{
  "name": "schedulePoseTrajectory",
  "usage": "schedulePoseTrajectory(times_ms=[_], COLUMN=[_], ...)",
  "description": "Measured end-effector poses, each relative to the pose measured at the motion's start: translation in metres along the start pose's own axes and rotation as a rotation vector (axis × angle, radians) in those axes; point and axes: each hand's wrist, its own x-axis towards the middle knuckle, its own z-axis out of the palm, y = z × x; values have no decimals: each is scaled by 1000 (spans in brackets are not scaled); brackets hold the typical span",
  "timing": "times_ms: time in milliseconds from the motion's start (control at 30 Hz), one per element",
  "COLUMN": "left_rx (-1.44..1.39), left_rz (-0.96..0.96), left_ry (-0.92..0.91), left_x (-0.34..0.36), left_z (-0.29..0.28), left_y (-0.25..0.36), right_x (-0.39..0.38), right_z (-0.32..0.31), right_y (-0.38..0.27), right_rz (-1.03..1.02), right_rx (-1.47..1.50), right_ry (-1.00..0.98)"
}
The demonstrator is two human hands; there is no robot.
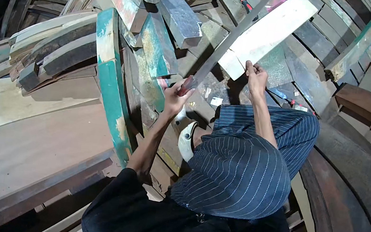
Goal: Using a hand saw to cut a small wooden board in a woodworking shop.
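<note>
My left hand [178, 96] is wrapped round the reddish-brown grip of a long, narrow metal blade [229, 42]. The blade slants up and to the right, passing along the left side of a pale wooden board [272, 30]. Fine lines cross the board's near end. At that end my right hand [256, 78] has its fingers curled and drawn together, the fingertips against the board's edge. Whether something small sits between them is hidden. Below the right hand are my bent legs in dark striped trousers.
Left of my left arm stands a curved green-painted timber [111, 90]. Grey and teal wood blocks [159, 47] lie ahead of it. A red-and-black handled tool [247, 6] lies beyond the blade, another red-handled tool [296, 105] by my knee. Curved planks [365, 102] flank the right.
</note>
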Motion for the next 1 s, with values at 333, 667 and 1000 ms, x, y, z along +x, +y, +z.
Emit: schedulePoseTrajectory(times_ms=[333,667,1000], left_rx=[267,-434,-577], left_rz=[62,-26,204], left_ry=[14,-331,77], left_x=[15,-45,-49], left_z=[-8,-23,-15], left_y=[-40,36,106], right_x=[-2,-2,2], right_z=[-1,-1,-1], right_y=[1,0,8], right_rz=[-31,-58,-111], right_rx=[7,-19,8], right_ry=[-40,-79,-81])
